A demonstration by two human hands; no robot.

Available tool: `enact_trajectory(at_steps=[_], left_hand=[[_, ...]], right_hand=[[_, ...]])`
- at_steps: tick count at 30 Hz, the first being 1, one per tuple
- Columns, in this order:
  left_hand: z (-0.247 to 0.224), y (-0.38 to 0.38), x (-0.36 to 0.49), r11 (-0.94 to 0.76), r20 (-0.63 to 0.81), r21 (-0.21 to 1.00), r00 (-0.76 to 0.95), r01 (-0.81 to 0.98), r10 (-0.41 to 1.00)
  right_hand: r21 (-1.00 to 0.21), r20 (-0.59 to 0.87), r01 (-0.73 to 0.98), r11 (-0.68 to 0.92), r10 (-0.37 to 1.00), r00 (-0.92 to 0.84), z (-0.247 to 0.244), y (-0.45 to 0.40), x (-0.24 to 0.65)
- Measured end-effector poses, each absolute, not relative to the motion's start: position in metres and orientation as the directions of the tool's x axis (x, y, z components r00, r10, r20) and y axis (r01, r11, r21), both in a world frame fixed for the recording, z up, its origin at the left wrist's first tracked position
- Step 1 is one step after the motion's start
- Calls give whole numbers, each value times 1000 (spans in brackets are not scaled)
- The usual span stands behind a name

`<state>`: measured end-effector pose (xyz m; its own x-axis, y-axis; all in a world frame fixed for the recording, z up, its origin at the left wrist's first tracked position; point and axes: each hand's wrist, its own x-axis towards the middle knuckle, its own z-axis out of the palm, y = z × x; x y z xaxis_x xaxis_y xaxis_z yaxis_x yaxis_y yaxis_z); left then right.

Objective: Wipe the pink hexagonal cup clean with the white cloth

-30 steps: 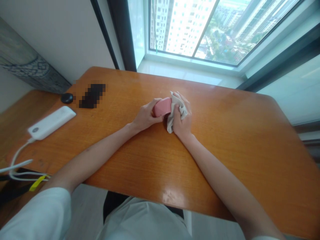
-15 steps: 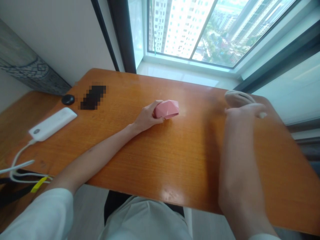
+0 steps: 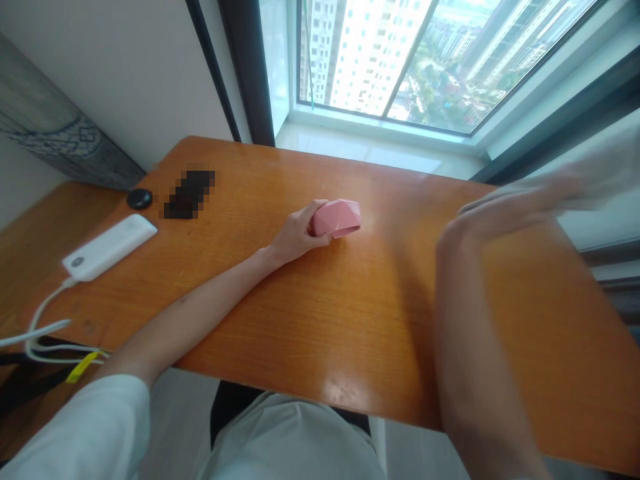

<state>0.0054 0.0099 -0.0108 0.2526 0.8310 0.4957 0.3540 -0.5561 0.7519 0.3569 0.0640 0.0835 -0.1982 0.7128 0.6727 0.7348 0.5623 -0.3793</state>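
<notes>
Swung from mid-frame to the upper right, the right hand (image 3: pixel 540 199) trails a pale, blurred cloth (image 3: pixel 607 172); I cannot tell how its fingers hold it. At frame centre, the left hand (image 3: pixel 299 232) grips a pink faceted object (image 3: pixel 341 217). Probably this step is shaking out the cloth; more wiping would call for bringing it back.

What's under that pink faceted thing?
The wooden tabletop shows just below the pink thing. Anything directly beneath is covered by it and the left hand gripping it, so I can't tell.
</notes>
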Motion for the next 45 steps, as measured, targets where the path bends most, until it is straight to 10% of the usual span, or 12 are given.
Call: enact_trajectory(at_steps=[2,6,20,45], left_hand=[[-12,11,5,-556,497,748,250,363,831],[-16,15,4,-513,457,772,233,376,858],[-17,18,4,-494,426,792,254,360,868],[-32,29,-5,-499,490,709,162,499,857]], right_hand=[[-392,795,819,419,602,72,74,36,302],[-212,557,656,724,641,-528,55,-5,227],[-372,281,659,653,756,-591,128,-10,222],[-373,364,873,314,915,-173,91,10,145]])
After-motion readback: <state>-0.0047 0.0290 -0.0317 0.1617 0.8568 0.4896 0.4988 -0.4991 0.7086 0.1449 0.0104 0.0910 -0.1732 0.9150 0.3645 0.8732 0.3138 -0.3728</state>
